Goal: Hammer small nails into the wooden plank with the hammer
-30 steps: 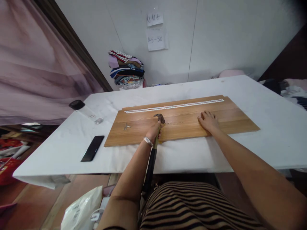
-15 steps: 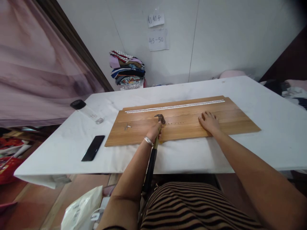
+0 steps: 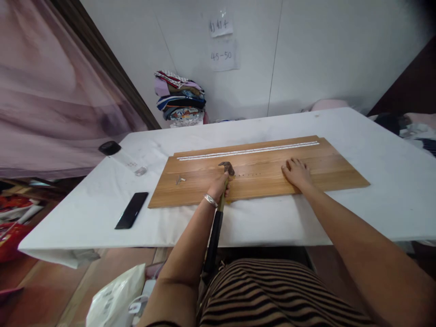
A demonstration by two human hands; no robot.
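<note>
1. The white table [image 3: 374, 150] carries a long wooden board [image 3: 340, 175] at its centre.
2. The hammer [image 3: 226, 168], head down on the board, has its dark handle running toward six o'clock.
3. The right hand [image 3: 297, 174] lies spread flat on the board at three o'clock of the hammer.
4. The left hand [image 3: 220, 184] is wrapped around the hammer just below the head.
5. A black phone [image 3: 131, 210] lies at eight o'clock of the board.
6. Loose nails [image 3: 180, 180] sit on the board at nine o'clock of the hammer.
</note>
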